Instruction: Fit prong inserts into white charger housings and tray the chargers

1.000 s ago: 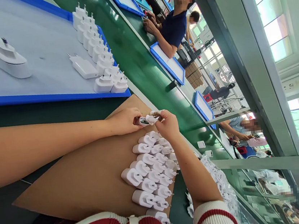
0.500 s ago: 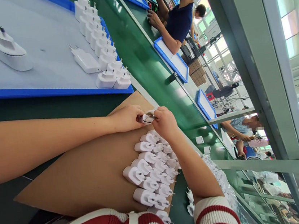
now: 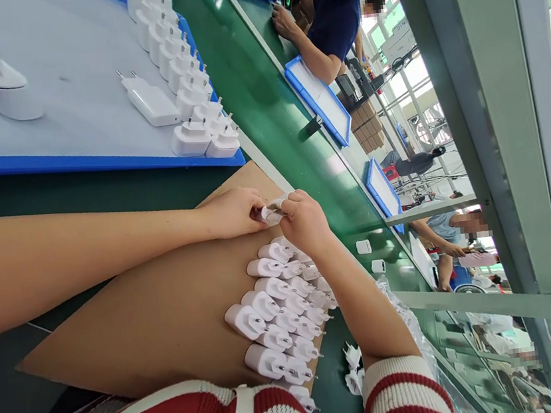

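Between my two hands is a white plug charger [image 3: 270, 215], mostly covered by fingers. My left hand [image 3: 233, 213] pinches its near side, with thumb and fingertips closed. My right hand [image 3: 305, 223] is curled closed at the other side of it. Something greyish shows by the right fingertips, too small to make out. Just below the hands, rows of white plug chargers [image 3: 276, 337] lie on a brown cardboard sheet [image 3: 169, 320], their pins pointing right.
A blue-rimmed tray [image 3: 99, 162] at upper left holds a row of white chargers [image 3: 179, 77] and a separate one [image 3: 149, 101]. Beyond runs a green conveyor belt [image 3: 269, 117] carrying small white pieces [image 3: 363, 247]. Co-workers [image 3: 334, 32] sit across it. Clear plastic wrap [image 3: 409, 311] lies at right.
The view has shifted slightly, so the tray appears further left and higher. Both hands stay together on the charger, which seems tilted a little differently.
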Available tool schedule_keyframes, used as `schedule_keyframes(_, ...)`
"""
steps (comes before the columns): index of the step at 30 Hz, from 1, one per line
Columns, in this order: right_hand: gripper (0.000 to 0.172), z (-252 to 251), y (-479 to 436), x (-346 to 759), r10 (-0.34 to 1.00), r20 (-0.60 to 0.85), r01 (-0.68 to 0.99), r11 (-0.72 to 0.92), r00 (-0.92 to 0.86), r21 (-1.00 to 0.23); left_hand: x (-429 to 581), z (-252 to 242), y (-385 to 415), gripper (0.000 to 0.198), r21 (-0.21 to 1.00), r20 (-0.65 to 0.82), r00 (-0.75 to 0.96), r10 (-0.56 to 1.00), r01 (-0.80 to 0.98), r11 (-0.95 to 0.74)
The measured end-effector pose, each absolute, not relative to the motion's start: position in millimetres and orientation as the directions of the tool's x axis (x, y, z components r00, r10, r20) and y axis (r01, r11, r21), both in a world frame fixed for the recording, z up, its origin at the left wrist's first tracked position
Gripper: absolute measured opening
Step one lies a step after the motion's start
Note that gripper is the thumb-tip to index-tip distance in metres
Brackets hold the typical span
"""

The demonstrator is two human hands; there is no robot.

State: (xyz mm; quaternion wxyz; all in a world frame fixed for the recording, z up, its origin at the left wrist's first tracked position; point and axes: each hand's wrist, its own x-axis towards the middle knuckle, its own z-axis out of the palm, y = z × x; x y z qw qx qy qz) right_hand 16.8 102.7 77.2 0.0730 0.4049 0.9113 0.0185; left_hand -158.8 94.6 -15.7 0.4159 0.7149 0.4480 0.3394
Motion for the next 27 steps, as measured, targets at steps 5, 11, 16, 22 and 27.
schedule_keyframes(5,0.026,79.6,102.2,10.8,0.733,-0.123,0.719,0.680,-0.669,0.146,-159.4,-13.6,94.4,0.034,0.886,0.108,0.368,0.923,0.386,-0.258)
schedule_keyframes(11,0.026,82.2,101.7,16.4,0.767,-0.070,0.757,0.642,-0.638,0.127,-158.7,-10.3,94.5,0.034,0.887,0.084,0.365,0.927,0.397,-0.237)
schedule_keyframes(16,0.026,81.3,103.6,13.9,0.731,-0.072,0.719,0.681,-0.679,0.135,-159.3,-13.6,96.1,0.033,0.894,0.095,0.363,0.927,0.378,-0.240)
schedule_keyframes(22,0.024,80.1,104.3,17.5,0.707,-0.057,0.694,0.704,-0.705,0.151,-159.7,-16.1,97.6,0.033,0.893,0.096,0.371,0.924,0.377,-0.244)
schedule_keyframes(27,0.023,79.7,100.5,23.0,0.712,0.038,0.708,0.688,-0.701,0.163,-158.6,-15.0,97.5,0.031,0.895,0.091,0.378,0.921,0.375,-0.242)
